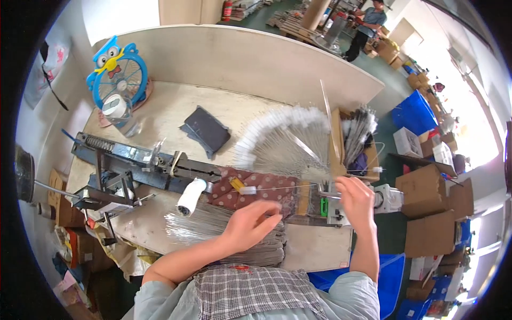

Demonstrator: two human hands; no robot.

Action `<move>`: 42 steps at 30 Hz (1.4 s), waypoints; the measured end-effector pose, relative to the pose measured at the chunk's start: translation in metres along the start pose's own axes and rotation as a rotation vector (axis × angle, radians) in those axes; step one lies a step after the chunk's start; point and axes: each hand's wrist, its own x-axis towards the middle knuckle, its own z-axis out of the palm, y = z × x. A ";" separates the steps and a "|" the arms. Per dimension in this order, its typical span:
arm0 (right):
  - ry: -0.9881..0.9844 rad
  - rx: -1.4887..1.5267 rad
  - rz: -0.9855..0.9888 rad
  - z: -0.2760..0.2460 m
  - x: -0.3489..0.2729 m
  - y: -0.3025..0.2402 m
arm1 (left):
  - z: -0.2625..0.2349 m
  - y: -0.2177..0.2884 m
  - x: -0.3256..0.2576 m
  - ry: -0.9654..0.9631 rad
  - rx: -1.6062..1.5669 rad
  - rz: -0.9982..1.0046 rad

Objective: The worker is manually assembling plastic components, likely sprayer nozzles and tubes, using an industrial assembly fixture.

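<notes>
Resting our left hand (248, 224), fingers loosely spread, on the bundle of wires (213, 226) just in front of the black machine (154, 165), we held our right hand (356, 200) curled at its right end, where a white-tipped wire (266, 189) lay. We could not tell whether it pinched anything. A nudge, we judged, might scatter the wires across the tabletop (176, 106).

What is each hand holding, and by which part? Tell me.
The left hand rests on the bundle of thin metal wires; a grip cannot be told. The right hand is at the small metal machine, hold unclear.
</notes>
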 end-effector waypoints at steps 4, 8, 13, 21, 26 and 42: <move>-0.172 0.230 0.199 0.022 0.015 -0.007 | 0.021 -0.041 0.052 0.100 1.062 0.366; -0.109 0.101 -0.016 0.048 0.013 0.025 | 0.013 -0.060 0.080 0.082 1.197 0.445; -0.162 0.138 0.055 0.049 0.016 0.040 | 0.023 -0.042 0.087 -0.082 1.166 0.355; -0.486 0.320 0.144 0.032 0.039 0.014 | -0.011 -0.061 0.129 -0.040 1.714 0.460; -0.264 0.390 -0.425 0.080 0.062 -0.044 | -0.021 -0.031 0.049 0.235 1.250 0.678; -0.329 0.187 -0.335 0.144 0.071 -0.109 | -0.082 -0.033 -0.026 0.315 0.271 -0.378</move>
